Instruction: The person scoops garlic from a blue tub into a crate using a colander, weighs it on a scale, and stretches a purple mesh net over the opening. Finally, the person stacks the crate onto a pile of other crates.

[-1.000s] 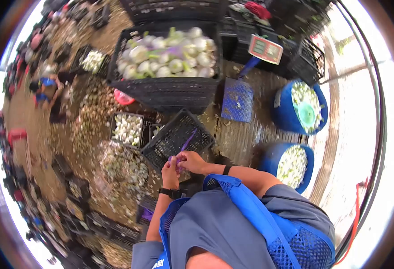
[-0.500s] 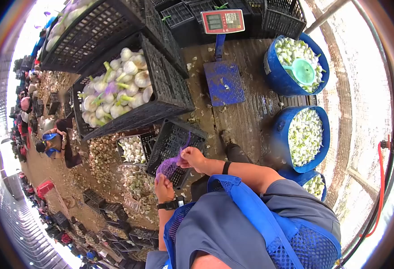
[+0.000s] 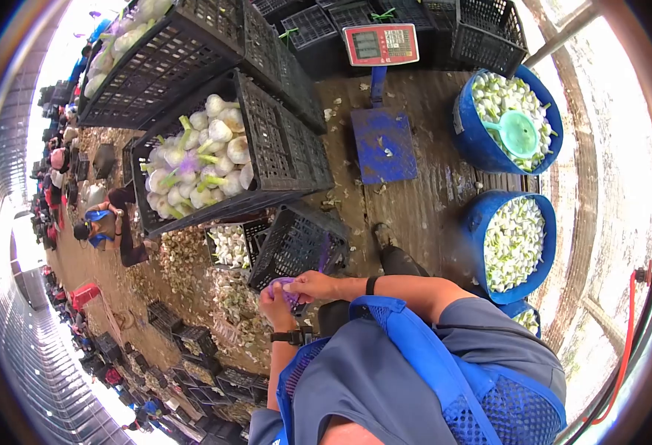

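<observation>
1. Purple net is bunched up between two hands, just below the small black crate.
2. The left hand is under the net, right by the low corner of the small black crate. Its fingers are curled and pinch the net.
3. The right hand comes from the other side and touches the left hand. Its fingers are pressed together and pinch the same net.
4. The left wrist has a black watch. The right wrist has a thin black band.
5. The small black crate stands tilted, with its open side turned toward the hands.
6. Above the small black crate is a big black crate. It is full of white bulbs with green stems.
7. A blue scale lies on the wet floor, up and to the right of the small black crate.
8. Far to the right of the small black crate are two blue tubs of white pieces. The near tub is level with the crate. The far tub is higher up, with a green scoop inside.
</observation>
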Available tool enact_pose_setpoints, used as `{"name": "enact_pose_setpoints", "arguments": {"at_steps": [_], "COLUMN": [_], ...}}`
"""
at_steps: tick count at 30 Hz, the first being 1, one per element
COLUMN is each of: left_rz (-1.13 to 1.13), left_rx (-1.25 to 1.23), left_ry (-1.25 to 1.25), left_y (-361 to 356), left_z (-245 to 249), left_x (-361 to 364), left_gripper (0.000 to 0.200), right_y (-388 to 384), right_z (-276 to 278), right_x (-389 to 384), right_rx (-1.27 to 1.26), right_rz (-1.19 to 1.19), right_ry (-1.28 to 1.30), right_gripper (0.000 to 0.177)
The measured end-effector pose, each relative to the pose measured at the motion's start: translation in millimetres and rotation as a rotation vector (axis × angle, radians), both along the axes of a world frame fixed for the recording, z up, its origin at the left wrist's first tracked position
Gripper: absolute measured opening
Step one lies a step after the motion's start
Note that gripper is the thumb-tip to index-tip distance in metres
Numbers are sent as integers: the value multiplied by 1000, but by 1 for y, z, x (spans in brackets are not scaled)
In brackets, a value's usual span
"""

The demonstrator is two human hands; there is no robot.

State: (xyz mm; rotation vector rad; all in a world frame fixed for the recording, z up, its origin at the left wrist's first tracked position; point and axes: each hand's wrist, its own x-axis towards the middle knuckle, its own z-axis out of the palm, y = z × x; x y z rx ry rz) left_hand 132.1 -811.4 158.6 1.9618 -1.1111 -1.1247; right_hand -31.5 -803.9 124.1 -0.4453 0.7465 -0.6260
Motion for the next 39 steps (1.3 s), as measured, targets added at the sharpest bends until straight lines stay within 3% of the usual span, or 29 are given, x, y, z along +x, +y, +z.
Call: {"name": "enact_pose_setpoints", "arguments": {"at_steps": [4,5,8,12,14,16,20,21,25,30,33,37,39], "left_rz": [-214,-299,-282,-15,34,-32,12,-102,-153,140,214,183,161], "left_rx": [-114,-122,-42,228,216,137,235,225,293,304,246,204,179], "left_ry": [-34,-182,-147,208,329,405,686,770,777,848,1018,776,684], "left_y": [1,1,0,0,4,7,11,12,17,21,28,28,28], "left_z": [3,10,-7,-8,-10,-9,-11,-11,-23,-36,-40,-31,-28], "left_x": [-3,-6,16,47,61,70,98,112,158,182,189,180,184], "left_gripper": [26,26,28,20,17,15,13,16,13,5,5,10,12], "right_y": [-7,-8,-1,0,1,-1,-5,-5,-11,-11,-16,-10,-11], "right_z": [16,18,-9,-36,-36,-27,-16,-20,-2,0,22,17,12], "right_x": [1,1,20,26,34,46,71,77,97,118,139,167,175], "right_rx": [-15,19,56,70,131,231,290,261,290,-22,-8,-38,-384], "right_rz": [60,72,48,9,-15,-72,-37,-32,-48,187,208,150,349], "right_ry": [52,62,110,99,89,91,81,106,229,227,253,356,599], "right_gripper": [39,37,25,14,11,9,10,10,14,28,31,29,28]}}
